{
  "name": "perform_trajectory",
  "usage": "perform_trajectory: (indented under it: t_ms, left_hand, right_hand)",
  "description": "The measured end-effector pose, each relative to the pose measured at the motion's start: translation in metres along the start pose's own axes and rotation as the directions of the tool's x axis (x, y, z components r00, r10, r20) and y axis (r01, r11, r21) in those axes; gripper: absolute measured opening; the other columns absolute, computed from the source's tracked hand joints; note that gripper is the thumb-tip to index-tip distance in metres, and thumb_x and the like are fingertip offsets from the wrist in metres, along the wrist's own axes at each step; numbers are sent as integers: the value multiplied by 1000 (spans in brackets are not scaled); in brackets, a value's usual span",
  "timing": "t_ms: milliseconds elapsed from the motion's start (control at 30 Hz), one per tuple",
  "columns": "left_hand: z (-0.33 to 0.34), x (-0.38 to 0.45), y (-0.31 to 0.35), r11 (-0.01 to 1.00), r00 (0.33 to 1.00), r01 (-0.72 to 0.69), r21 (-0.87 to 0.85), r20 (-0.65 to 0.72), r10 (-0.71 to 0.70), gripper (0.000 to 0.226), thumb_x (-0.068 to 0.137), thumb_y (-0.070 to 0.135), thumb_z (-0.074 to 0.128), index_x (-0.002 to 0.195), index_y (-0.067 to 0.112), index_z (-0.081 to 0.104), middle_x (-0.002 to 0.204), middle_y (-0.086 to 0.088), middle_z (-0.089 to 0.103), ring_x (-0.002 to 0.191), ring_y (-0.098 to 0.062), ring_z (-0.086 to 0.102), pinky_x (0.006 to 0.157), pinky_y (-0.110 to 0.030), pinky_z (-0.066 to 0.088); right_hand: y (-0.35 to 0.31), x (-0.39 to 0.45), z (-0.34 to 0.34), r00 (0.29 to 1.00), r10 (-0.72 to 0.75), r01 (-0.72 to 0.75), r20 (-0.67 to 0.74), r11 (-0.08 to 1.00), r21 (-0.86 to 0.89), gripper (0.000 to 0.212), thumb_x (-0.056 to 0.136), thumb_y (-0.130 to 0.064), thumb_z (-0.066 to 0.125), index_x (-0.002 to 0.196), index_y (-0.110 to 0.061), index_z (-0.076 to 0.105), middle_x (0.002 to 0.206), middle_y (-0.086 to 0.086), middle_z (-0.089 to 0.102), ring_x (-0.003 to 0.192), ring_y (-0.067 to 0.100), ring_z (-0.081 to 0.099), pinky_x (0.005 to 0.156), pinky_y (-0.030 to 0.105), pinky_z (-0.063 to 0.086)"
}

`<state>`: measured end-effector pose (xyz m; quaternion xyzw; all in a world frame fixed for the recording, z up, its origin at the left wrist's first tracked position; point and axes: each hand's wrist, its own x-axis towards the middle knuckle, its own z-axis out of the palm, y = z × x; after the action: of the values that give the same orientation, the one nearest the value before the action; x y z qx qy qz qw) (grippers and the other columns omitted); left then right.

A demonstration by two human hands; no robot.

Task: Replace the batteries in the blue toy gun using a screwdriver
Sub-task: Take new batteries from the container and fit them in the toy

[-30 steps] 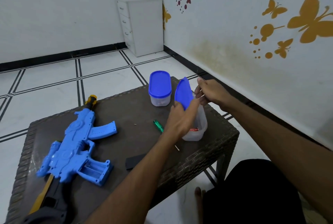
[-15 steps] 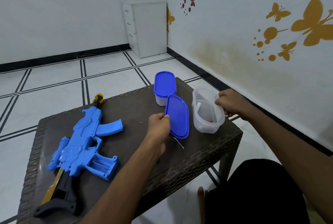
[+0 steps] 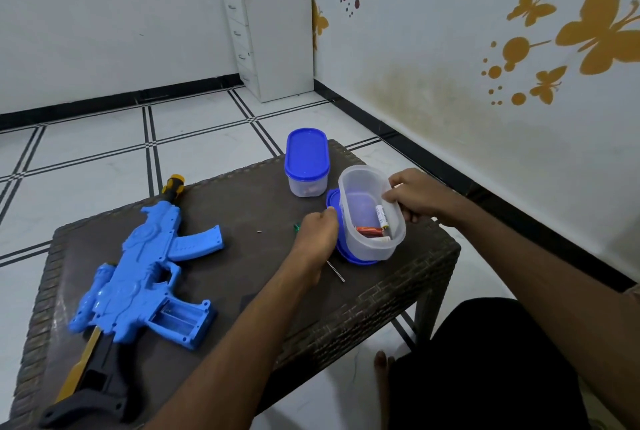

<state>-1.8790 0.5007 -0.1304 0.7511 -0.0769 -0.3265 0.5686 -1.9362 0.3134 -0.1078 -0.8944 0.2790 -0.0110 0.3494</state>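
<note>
A low dark-brown table (image 3: 346,319) with woven-pattern sides stands on a white tiled floor (image 3: 104,159) with black grid lines. On its left part lies a blue toy gun (image 3: 138,277) on its side, orange-tipped muzzle toward the far edge, black-and-yellow stock toward the near edge, its battery compartment uncovered. Toward the far right stand a closed clear container with a blue lid (image 3: 306,163) and, just beside it, an open clear container (image 3: 370,218) holding batteries, resting on a loose blue lid (image 3: 333,197); a screwdriver's metal shaft (image 3: 336,272) lies nearby, with a tiny screw-like piece (image 3: 259,231) apart at mid-table.
</note>
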Motion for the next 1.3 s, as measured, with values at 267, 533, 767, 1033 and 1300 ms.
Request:
perform_trajectory:
  t_ms: [267,533,767,1033,1300]
  left_hand:
    - [-19,-2,-3,997,1000,5,-71,4,-5,35,102,34,40,82,12,59,88,-3,63,89,-16,58,87,-34,48]
    - [-24,-8,3,992,993,-113,53,28,112,30,98,19,47,96,1,70,104,-19,71,101,-32,67,92,-48,54]
    - [-49,-21,5,964,963,-257,63,-67,261,25,99,13,45,108,12,68,99,0,68,96,-15,65,86,-29,55]
    - [-132,-32,-11,892,887,-300,338,-245,391,26,99,21,47,115,19,68,104,1,70,96,-17,64,82,-32,54]
    - [-220,-43,-56,655,874,82,751,-370,315,58,81,50,61,131,20,58,133,-17,56,122,-36,52,102,-44,42]
  right_hand:
    - [-14,12,13,997,-65,65,34,998,9,21,95,-21,56,105,-3,64,70,8,64,53,16,57,47,23,46]
    - [-42,2,18,888,-438,335,-141,826,-454,16,88,-22,64,100,-14,70,95,1,66,90,19,62,73,28,48]
    - [-60,-6,47,946,-279,304,165,588,-749,33,83,-40,72,101,-12,71,98,7,70,92,21,65,83,33,56]
    - [-73,-12,28,931,-348,201,-113,743,-638,15,92,-26,55,100,-14,60,89,4,62,81,23,59,67,30,42]
    - [-133,-64,71,859,-511,506,36,835,-216,10,83,-23,75,92,-20,73,69,-11,62,61,0,55,62,23,43]
